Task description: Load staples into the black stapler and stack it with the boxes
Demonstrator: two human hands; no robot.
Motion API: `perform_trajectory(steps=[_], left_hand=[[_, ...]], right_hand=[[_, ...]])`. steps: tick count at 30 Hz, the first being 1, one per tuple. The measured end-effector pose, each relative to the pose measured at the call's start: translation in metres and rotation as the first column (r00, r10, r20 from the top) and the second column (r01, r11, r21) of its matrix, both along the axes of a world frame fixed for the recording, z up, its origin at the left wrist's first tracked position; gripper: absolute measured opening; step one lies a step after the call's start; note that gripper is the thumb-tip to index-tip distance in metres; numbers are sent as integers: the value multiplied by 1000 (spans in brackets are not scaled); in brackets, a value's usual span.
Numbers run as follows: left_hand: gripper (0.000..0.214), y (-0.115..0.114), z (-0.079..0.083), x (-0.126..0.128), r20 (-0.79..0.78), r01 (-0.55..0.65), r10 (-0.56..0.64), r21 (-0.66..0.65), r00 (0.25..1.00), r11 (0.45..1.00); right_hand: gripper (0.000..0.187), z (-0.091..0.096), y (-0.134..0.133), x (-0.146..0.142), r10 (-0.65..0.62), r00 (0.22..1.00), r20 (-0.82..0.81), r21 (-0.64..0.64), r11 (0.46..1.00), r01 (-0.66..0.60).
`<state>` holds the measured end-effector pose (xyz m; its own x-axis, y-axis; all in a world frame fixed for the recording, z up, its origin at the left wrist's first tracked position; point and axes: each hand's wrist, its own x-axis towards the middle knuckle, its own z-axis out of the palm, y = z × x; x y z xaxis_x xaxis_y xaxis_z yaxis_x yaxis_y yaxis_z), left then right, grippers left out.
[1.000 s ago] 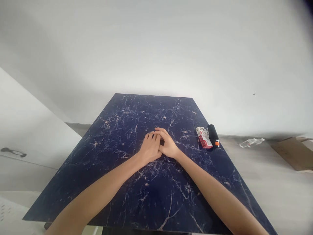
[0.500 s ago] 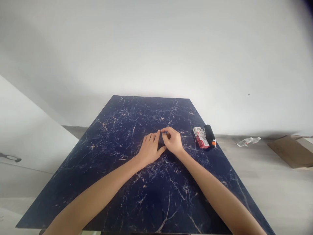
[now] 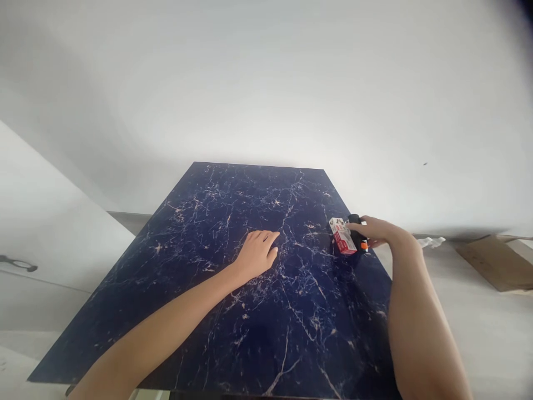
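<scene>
Taking the middle of the counter as our clock centre, we are seeing a dark handle sitting far out at nine o'clock. Our left hand is lying palm down near the centre, its fingers loosely bent and its thumb standing slightly apart; what is under the palm we are not seeing. At two o'clock a red-and-white box is lying near the counter's edge, with a black cylinder resting just beside it. Our right hand is curving over this cylinder, touching it, but we cannot tell if the fingers are pressing firmly. Toward three o'clock, a clear bottle and a cardboard box are lying beyond the counter.
</scene>
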<state>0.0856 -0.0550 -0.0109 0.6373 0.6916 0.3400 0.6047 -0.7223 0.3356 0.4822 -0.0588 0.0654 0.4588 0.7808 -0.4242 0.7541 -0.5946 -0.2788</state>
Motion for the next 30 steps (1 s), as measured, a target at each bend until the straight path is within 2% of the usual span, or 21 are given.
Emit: perform_trajectory(steps=[2, 4, 7, 10, 13, 16, 19, 21, 24, 26, 28, 30], left_hand=[[47, -1, 2, 0, 5, -19, 19, -17, 1000, 1000], [48, -3, 4, 1, 14, -33, 34, -21, 999, 999], [47, -4, 6, -3, 54, -37, 37, -9, 998, 999], [43, 5, 9, -23, 97, -39, 35, 37, 995, 999], [39, 23, 10, -68, 156, -86, 78, 42, 985, 995], [44, 39, 7, -133, 268, -174, 192, -92, 944, 981], [40, 46, 6, -192, 340, -354, 403, -199, 850, 914], [36, 47, 6, -218, 344, -438, 505, -255, 792, 862], [35, 47, 8, -235, 318, -486, 555, -273, 769, 830], [34, 48, 10, -237, 288, -494, 555, -260, 781, 830], [33, 49, 13, -238, 252, -489, 548, -263, 797, 832], [34, 49, 17, -241, 220, -457, 523, -289, 823, 841]], right_hand=[[53, -3, 3, -4, 34, 997, -66, -17, 999, -35], [40, -3, 8, -14, 77, 997, -28, -7, 997, -78], [33, -2, 16, -38, 169, 983, -73, 38, 985, -167], [32, -2, 22, -77, 272, 957, -105, 60, 962, -267], [33, -2, 26, -134, 369, 929, -30, 100, 926, -365], [32, -5, 30, -206, 443, 891, 96, 234, 860, -453], [31, -10, 40, -286, 510, 857, 71, 319, 803, -504], [33, -14, 51, -340, 557, 830, 26, 380, 763, -523], [48, -23, 67, -409, 602, 796, -58, 470, 720, -510], [59, -32, 73, -438, 608, 786, -111, 526, 707, -473], [68, -42, 76, -451, 593, 791, -148, 580, 700, -416], [73, -52, 77, -452, 572, 803, -169, 638, 684, -353]])
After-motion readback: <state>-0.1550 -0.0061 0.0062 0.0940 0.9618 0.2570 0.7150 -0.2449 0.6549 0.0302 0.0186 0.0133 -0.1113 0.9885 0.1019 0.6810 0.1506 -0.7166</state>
